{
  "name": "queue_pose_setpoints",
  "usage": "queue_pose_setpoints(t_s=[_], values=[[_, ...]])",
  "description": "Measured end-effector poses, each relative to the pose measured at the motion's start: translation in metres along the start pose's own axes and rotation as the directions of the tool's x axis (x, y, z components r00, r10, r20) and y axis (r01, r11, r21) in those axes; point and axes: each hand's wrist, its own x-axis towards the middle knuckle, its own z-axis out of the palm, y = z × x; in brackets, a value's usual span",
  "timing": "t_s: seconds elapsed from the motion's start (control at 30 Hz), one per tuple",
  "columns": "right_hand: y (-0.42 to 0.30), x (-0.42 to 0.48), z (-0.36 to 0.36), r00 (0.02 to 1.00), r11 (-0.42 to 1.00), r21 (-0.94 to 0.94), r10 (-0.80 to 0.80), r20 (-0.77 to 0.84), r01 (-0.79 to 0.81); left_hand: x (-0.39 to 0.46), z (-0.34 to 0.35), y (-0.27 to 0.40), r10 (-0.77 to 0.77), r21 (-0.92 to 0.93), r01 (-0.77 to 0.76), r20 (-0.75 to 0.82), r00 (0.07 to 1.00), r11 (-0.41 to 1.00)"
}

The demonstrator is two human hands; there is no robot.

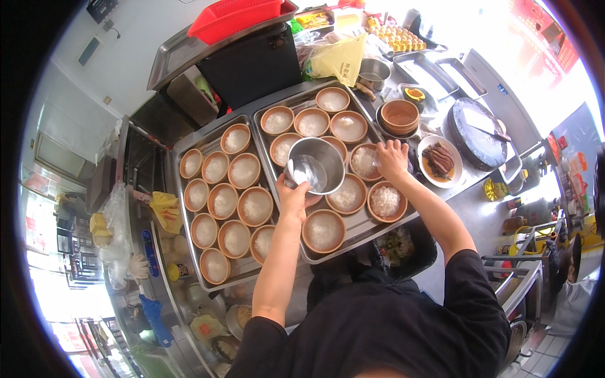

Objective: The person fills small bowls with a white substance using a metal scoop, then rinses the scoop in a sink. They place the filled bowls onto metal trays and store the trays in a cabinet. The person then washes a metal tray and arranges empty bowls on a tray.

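My left hand grips a round stainless steel pot by its near side; some clear liquid seems to lie in it. The pot is above the right metal tray, which holds several clay bowls of rice. At that tray's right edge, the fingers of my right hand are at the rim of a clay bowl of rice; whether they grip it is unclear. Just nearer stands a bowl heaped with white rice. The left metal tray carries several more bowls, with rice under cloudy liquid.
Right of the trays are stacked clay bowls, a plate of sliced meat and a round chopping board with a cleaver. Farther back stands a metal pot. A black bin sits below the near right tray edge.
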Motion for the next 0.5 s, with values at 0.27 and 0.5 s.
queue_pose_setpoints(t_s=[0.27, 0.5], values=[[0.0, 0.012, 0.005, 0.854, 0.856, -0.443, -0.424, -0.303, 0.268, -0.007, 0.001, 0.003, 0.004, 0.003, -0.004, 0.012, 1.0, 1.0], [-0.017, 0.002, -0.068, 0.851, 0.924, -0.105, -0.379, -0.364, 0.366, -0.014, 0.025, 0.003, 0.016, 0.068, -0.016, -0.006, 1.0, 0.998]])
